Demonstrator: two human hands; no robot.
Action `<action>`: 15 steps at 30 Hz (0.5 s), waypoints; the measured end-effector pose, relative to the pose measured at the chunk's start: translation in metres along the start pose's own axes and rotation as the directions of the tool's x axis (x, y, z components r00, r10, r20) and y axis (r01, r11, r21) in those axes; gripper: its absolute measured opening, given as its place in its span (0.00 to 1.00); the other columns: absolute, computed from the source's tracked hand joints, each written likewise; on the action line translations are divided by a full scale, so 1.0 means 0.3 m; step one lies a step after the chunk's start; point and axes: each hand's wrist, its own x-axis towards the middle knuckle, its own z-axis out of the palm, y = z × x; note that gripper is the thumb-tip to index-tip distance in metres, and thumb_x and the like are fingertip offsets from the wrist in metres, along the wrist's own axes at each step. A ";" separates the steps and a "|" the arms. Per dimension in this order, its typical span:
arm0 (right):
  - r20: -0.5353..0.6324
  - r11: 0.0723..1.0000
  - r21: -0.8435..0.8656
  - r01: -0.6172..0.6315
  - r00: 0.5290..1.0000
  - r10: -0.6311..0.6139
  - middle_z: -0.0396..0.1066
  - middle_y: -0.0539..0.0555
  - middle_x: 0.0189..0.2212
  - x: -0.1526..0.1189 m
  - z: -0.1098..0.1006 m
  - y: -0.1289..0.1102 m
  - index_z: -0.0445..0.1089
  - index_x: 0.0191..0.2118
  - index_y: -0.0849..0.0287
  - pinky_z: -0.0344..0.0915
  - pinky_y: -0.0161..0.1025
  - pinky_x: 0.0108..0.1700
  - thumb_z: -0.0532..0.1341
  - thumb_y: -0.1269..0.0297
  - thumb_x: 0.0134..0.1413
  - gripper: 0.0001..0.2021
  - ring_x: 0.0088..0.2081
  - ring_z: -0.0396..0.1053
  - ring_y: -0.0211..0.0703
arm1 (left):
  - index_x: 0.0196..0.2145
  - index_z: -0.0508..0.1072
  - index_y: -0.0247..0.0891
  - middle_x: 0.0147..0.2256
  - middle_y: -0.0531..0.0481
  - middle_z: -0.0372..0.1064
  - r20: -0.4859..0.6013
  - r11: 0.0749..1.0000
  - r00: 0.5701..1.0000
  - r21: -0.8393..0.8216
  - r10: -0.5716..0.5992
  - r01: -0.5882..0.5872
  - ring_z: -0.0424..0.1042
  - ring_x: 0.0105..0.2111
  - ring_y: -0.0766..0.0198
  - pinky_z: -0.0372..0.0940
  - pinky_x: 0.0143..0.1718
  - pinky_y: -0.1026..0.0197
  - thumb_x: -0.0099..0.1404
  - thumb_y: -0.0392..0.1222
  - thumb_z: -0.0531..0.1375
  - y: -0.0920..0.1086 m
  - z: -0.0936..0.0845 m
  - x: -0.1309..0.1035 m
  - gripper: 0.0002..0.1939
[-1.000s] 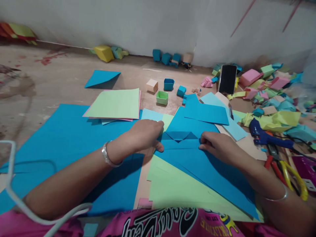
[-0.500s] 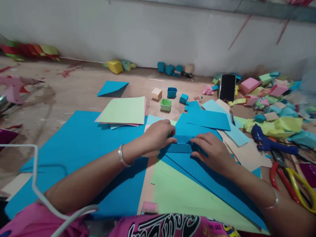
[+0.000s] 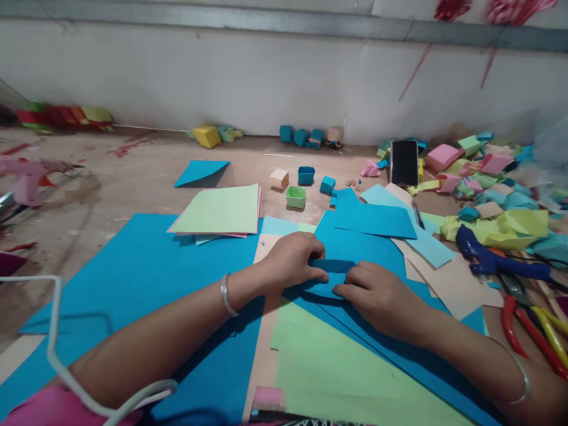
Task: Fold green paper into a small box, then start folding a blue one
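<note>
Both my hands hold a folded strip of blue paper (image 3: 331, 280) above the layered sheets in front of me. My left hand (image 3: 296, 258) grips its left end, thumb and fingers closed on it. At the right end, my right hand (image 3: 373, 291) pinches the strip with thumb and fingertips. The strip has raised long edges with a lighter flat band between. Under it lie a blue sheet (image 3: 386, 260) and a pale green sheet (image 3: 337, 361). To the left spreads a large blue sheet (image 3: 195, 266).
A stack of cut paper (image 3: 217, 210) lies beyond my left hand. Farther back are a small green paper box (image 3: 295, 197) and a blue one (image 3: 306, 174). On the right are a phone (image 3: 403, 163), a blue glue gun (image 3: 499, 257) and red-handled pliers (image 3: 515, 319). A white cable (image 3: 54, 337) crosses the left.
My right hand's fingers have closed in over the strip's right part. The strip's raised edges now stand more apart, showing the band between. The camera view has tipped slightly upward.
</note>
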 end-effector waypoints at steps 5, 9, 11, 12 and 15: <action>0.074 0.998 -0.055 -0.019 0.997 0.023 0.65 0.53 0.28 -0.005 0.013 -0.005 0.71 0.48 0.55 0.47 0.41 0.29 0.51 0.67 0.64 0.14 0.30 0.57 0.43 | 0.31 0.75 0.39 0.32 0.52 0.69 -0.001 1.000 1.000 -0.004 -0.012 0.012 0.66 0.34 0.61 0.56 0.32 0.63 0.53 0.51 0.69 0.007 0.004 -0.005 0.15; 0.022 0.998 -0.068 0.002 1.000 -0.001 0.65 0.53 0.28 -0.002 0.011 -0.018 0.72 0.47 0.55 0.49 0.40 0.29 0.51 0.67 0.64 0.14 0.30 0.58 0.44 | 0.29 0.75 0.39 0.30 0.52 0.69 0.011 0.999 0.999 0.005 -0.051 0.050 0.66 0.33 0.61 0.56 0.31 0.62 0.52 0.51 0.69 0.014 0.003 -0.002 0.14; -0.048 0.996 -0.082 -0.023 0.999 0.019 0.66 0.55 0.29 0.005 0.003 -0.029 0.73 0.43 0.56 0.52 0.41 0.30 0.52 0.69 0.62 0.13 0.30 0.59 0.44 | 0.29 0.76 0.39 0.30 0.52 0.70 0.012 0.999 0.999 0.002 -0.032 0.032 0.66 0.33 0.61 0.57 0.32 0.62 0.53 0.51 0.69 0.018 0.001 -0.002 0.13; -0.101 0.995 -0.091 -0.043 0.994 0.033 0.67 0.57 0.32 0.008 -0.002 -0.034 0.74 0.39 0.56 0.55 0.41 0.32 0.53 0.70 0.61 0.12 0.32 0.61 0.45 | 0.29 0.76 0.39 0.30 0.52 0.70 0.014 1.000 1.000 -0.002 -0.017 0.017 0.66 0.34 0.60 0.57 0.33 0.62 0.53 0.51 0.69 0.020 0.001 -0.003 0.13; -0.238 0.991 -0.094 -0.098 0.969 0.073 0.65 0.65 0.50 0.012 -0.009 -0.042 0.71 0.28 0.58 0.60 0.51 0.44 0.57 0.69 0.56 0.08 0.48 0.63 0.57 | 0.30 0.76 0.39 0.31 0.51 0.71 0.015 1.000 1.000 -0.011 0.014 -0.014 0.66 0.35 0.59 0.58 0.35 0.61 0.53 0.49 0.69 0.026 0.003 -0.006 0.12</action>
